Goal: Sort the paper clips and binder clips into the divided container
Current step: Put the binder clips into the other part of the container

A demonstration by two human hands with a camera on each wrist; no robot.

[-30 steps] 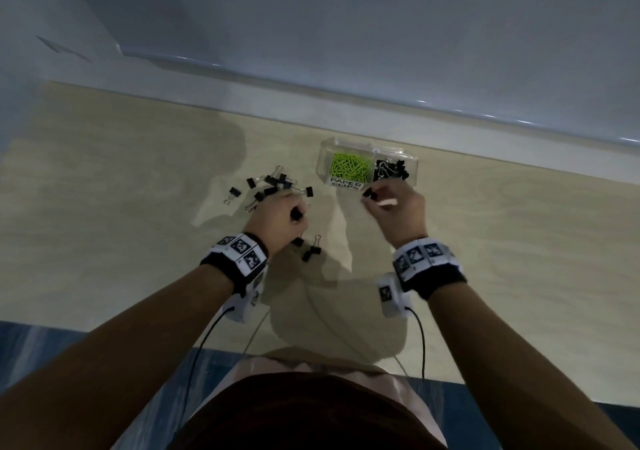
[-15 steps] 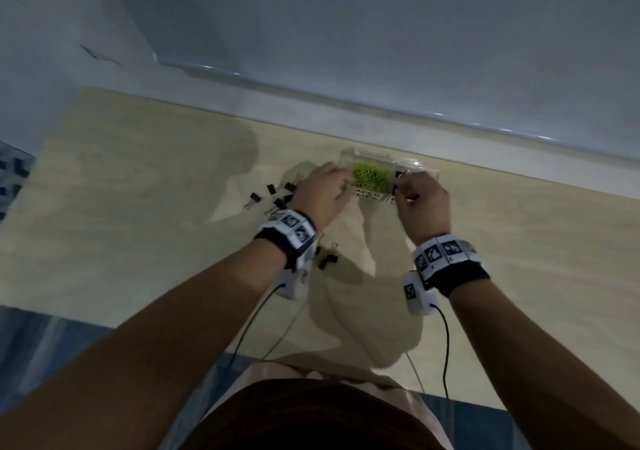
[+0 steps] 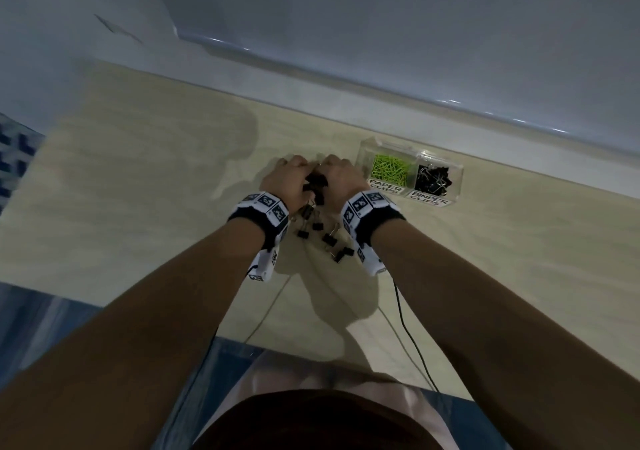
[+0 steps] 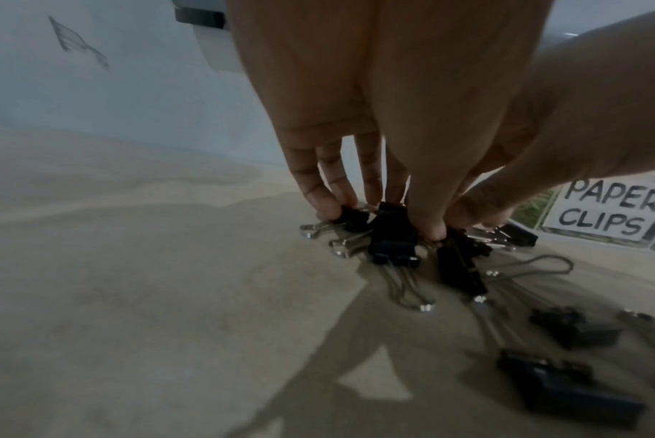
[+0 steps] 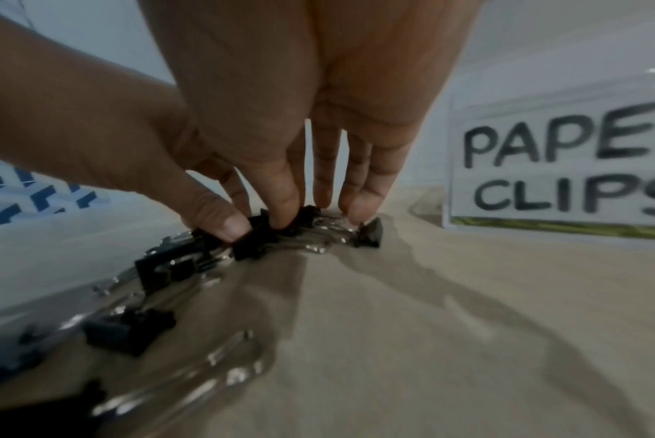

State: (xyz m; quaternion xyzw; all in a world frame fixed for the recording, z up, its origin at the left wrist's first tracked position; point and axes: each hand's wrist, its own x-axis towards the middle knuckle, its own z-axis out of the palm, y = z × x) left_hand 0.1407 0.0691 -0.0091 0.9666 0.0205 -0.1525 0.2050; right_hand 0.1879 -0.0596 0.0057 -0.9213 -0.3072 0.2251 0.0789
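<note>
A clear divided container (image 3: 457,183) stands at the table's far side, with green paper clips (image 3: 388,167) in its left cell and black binder clips (image 3: 433,179) in its right cell. Its "PAPER CLIPS" label (image 4: 614,212) (image 5: 566,166) faces me. Both hands are down on a heap of black binder clips (image 3: 316,181) (image 4: 391,237) (image 5: 258,240) left of the container. My left hand (image 3: 289,181) (image 4: 378,216) curls its fingertips and thumb around several clips. My right hand (image 3: 341,181) (image 5: 266,225) pinches clips between thumb and fingers.
More loose binder clips (image 3: 329,240) (image 4: 566,388) lie on the pale wooden table (image 3: 138,207) between my wrists. Thin cables (image 3: 405,321) trail from the wrist bands toward my body. A white wall ledge (image 3: 346,93) runs behind the container.
Both hands have left the container and come down to the left onto the heap of binder clips, fingers now closing around them. The head view has shifted left.
</note>
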